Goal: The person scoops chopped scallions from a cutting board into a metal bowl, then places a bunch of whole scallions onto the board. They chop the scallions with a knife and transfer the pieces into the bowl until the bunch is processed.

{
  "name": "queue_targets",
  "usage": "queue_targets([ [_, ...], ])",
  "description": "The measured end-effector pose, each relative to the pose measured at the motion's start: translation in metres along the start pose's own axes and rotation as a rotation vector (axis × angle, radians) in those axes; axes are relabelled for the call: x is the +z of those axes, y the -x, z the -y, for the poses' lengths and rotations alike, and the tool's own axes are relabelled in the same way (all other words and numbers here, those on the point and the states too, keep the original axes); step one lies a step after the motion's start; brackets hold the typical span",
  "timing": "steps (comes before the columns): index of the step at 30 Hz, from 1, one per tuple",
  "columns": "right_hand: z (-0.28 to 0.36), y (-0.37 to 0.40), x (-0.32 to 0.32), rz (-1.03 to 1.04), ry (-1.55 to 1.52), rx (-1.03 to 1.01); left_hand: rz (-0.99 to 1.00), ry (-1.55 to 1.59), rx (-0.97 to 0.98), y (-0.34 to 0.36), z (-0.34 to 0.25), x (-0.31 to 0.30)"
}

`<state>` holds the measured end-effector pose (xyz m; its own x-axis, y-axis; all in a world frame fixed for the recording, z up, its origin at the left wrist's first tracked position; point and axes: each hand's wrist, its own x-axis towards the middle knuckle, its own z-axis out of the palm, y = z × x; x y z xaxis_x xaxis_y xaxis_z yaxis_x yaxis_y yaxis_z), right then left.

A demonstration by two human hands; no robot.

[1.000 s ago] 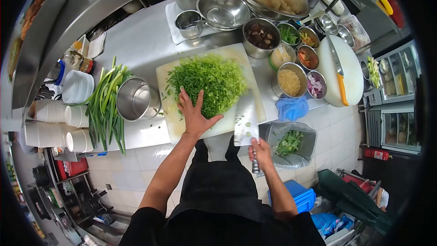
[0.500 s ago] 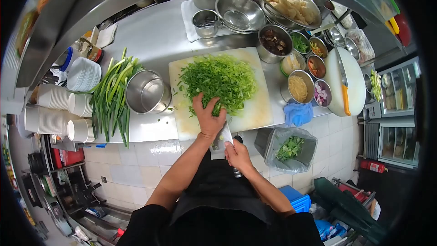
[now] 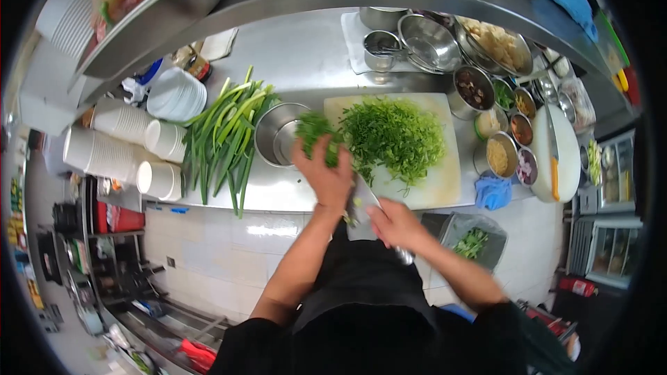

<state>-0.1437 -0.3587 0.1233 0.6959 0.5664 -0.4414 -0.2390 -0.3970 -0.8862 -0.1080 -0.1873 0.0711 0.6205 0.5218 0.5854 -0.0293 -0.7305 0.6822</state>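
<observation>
Evidently 2 hands — greens, cleaver

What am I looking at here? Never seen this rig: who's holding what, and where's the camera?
There is no robot: these are a person's bare hands. Every picture comes from one camera worn on the head, facing forward and down. The left hand holds a clump of greens beside a steel pot; the right hand grips a cleaver. On the steel counter lie whole green onions and a cutting board heaped with chopped greens.
</observation>
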Motion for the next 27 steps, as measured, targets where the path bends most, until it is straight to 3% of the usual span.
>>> queue_targets([
  [2,0.040,-0.047,-0.008,0.209,0.058,-0.037,0.091,-0.166,-0.162,-0.030,0.035,-0.006],
  [4,0.079,-0.123,-0.012,0.413,0.542,-0.146,0.296,-0.336,-0.402,-0.070,0.088,0.008],
  [6,0.100,-0.186,-0.009,0.348,-0.170,0.329,0.567,-0.372,-0.574,-0.109,0.153,0.032],
  [7,0.112,-0.192,-0.016,0.315,-0.258,0.434,0.726,-0.330,-0.624,-0.119,0.179,0.039],
  [8,0.119,-0.179,-0.023,0.334,-0.113,0.370,0.727,-0.327,-0.620,-0.127,0.166,0.032],
  [10,0.138,-0.123,-0.055,0.366,0.210,0.272,0.763,-0.214,-0.992,-0.142,0.125,0.010],
  [11,0.138,-0.093,-0.072,0.383,0.372,0.226,0.825,-0.177,-0.874,-0.143,0.141,0.008],
  [13,0.091,-0.059,-0.099,0.276,0.367,0.087,0.827,-0.248,-0.287,-0.128,0.209,0.027],
  [14,0.083,-0.033,-0.101,0.147,0.111,0.248,0.816,-0.248,-0.298,-0.117,0.199,0.026],
  [16,0.052,0.002,-0.105,0.008,0.010,0.219,0.951,-0.719,-0.082,-0.083,0.156,0.028],
  [18,0.015,0.020,-0.105,-0.043,-0.032,0.181,0.991,-0.762,-0.189,-0.082,0.164,0.043],
  [20,-0.015,0.036,-0.103,-0.224,-0.030,0.140,1.044,-0.810,-0.280,-0.091,0.167,0.050],
  [22,-0.050,0.051,-0.107,-0.275,-0.092,0.115,1.216,-0.582,-0.041,-0.111,0.171,0.034],
  [27,-0.110,0.070,-0.116,-0.423,-0.292,0.049,1.289,-0.576,0.069,-0.137,0.140,-0.004],
])
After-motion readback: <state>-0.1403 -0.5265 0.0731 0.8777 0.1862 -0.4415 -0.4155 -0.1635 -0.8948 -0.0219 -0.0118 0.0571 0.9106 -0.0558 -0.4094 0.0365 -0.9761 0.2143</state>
